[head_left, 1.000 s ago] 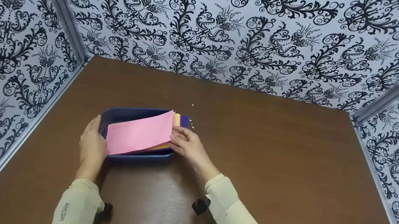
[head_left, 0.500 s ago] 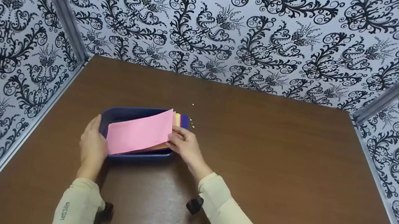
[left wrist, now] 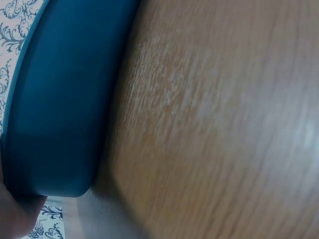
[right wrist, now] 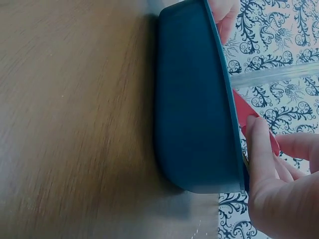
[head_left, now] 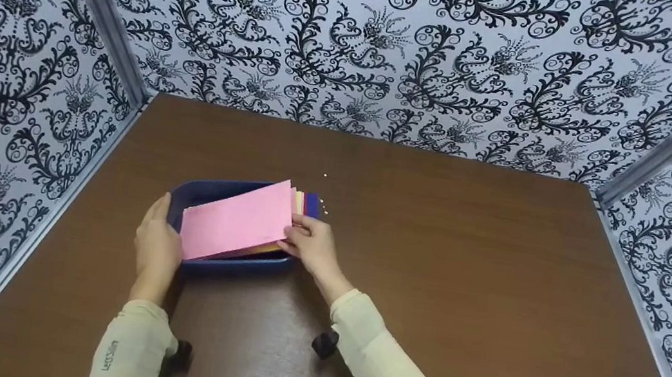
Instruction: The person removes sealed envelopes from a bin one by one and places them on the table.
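Observation:
A dark blue plastic tub [head_left: 235, 266] stands on the table, holding a stack of coloured paper sheets. My left hand [head_left: 158, 243] holds the tub's left end. In the left wrist view, part of that hand [left wrist: 17, 219] shows at the tub's lower corner. My right hand [head_left: 315, 247] pinches the right end of a pink paper sheet [head_left: 234, 220] lying on top. That end is lifted above the rim. In the right wrist view, the thumb and fingers [right wrist: 261, 149] hold the sheet's edge above the tub wall [right wrist: 194, 109].
Yellow, white, red and blue paper edges [head_left: 310, 203] stick out beyond the tub's right end. Several tiny white bits [head_left: 324, 209] lie on the brown table [head_left: 462, 263] near them. Black-and-white patterned panels [head_left: 366, 56] enclose the table's back and sides.
The pink sheet's right end has risen slightly. My right hand and forearm have shifted a little to the left; my left hand and the tub have stayed in place.

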The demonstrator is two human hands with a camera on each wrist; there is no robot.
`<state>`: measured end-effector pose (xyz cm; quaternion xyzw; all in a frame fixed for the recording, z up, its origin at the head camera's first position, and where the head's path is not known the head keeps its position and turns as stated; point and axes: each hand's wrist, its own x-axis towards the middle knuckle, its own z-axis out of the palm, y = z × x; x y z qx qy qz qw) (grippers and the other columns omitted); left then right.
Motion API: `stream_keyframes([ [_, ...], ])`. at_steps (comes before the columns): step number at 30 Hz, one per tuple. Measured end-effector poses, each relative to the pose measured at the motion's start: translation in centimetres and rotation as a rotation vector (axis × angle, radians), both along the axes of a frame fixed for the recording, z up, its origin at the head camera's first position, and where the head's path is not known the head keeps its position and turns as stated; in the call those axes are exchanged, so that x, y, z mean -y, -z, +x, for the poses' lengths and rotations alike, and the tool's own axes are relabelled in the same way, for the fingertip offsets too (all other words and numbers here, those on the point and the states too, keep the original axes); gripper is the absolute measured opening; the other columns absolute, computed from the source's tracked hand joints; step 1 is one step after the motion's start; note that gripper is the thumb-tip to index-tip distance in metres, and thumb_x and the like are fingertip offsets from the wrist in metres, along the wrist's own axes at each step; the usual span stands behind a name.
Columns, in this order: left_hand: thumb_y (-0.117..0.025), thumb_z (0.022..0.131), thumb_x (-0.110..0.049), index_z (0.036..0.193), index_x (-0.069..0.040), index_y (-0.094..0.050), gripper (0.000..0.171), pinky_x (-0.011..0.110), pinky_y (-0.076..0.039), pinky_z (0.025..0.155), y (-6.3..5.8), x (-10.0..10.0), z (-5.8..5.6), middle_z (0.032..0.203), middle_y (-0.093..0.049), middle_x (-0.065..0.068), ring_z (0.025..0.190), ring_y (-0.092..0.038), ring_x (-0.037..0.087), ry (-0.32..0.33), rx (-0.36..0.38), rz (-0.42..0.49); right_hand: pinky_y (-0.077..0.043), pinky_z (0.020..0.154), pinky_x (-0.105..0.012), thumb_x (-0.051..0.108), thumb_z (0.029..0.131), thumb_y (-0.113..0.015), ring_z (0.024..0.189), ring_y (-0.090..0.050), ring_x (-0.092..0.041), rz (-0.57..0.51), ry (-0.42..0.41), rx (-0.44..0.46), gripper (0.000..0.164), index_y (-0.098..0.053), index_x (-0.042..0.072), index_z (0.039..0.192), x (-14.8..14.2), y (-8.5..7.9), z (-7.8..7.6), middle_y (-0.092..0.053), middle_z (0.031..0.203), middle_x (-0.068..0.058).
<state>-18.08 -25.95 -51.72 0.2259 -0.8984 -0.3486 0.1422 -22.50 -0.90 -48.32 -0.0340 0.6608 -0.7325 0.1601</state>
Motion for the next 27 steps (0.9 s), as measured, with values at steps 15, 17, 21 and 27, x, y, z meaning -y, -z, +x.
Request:
stream_keyframes([
  [15,-0.031,0.099,0.002,0.153,-0.006,-0.037,0.056,0.057,-0.035,0.116,-0.4,-0.1,0.1,0.159,-0.037,0.018,0.139,-0.042,0.048,-0.005,0.019,0.020,-0.062,0.068,-0.025,-0.008,0.091,-0.058,0.070,-0.071,-0.014,0.195,0.023,-0.138,0.032,-0.061,-0.015,0.122,-0.9,-0.6,0.0,-0.072,0.100,-0.026],
  [17,-0.032,0.098,0.003,0.153,-0.006,-0.038,0.056,0.058,-0.036,0.115,-0.3,-0.1,0.1,0.158,-0.039,0.018,0.137,-0.043,0.048,-0.008,0.007,0.013,-0.062,0.067,-0.025,-0.006,0.091,-0.059,0.070,-0.074,-0.019,0.250,0.024,-0.164,0.030,-0.063,-0.013,0.120,-1.2,-0.7,-0.1,-0.073,0.101,-0.028],
  [21,-0.032,0.098,0.003,0.152,-0.005,-0.040,0.055,0.058,-0.036,0.115,-0.2,-0.1,0.1,0.157,-0.040,0.018,0.137,-0.043,0.048,-0.009,-0.014,0.006,-0.062,0.065,-0.025,-0.005,0.092,-0.060,0.072,-0.076,-0.025,0.302,0.019,-0.217,0.029,-0.064,-0.010,0.120,-1.8,-0.8,-0.2,-0.074,0.095,-0.028],
  [27,-0.032,0.097,0.004,0.151,-0.003,-0.041,0.056,0.057,-0.037,0.114,0.0,-0.1,0.2,0.155,-0.042,0.020,0.138,-0.043,0.047,-0.009,-0.042,-0.007,-0.062,0.066,-0.026,-0.004,0.093,-0.060,0.070,-0.076,-0.023,0.273,0.027,-0.224,0.027,-0.066,-0.008,0.119,-2.6,-0.9,-0.5,-0.074,0.093,-0.028],
])
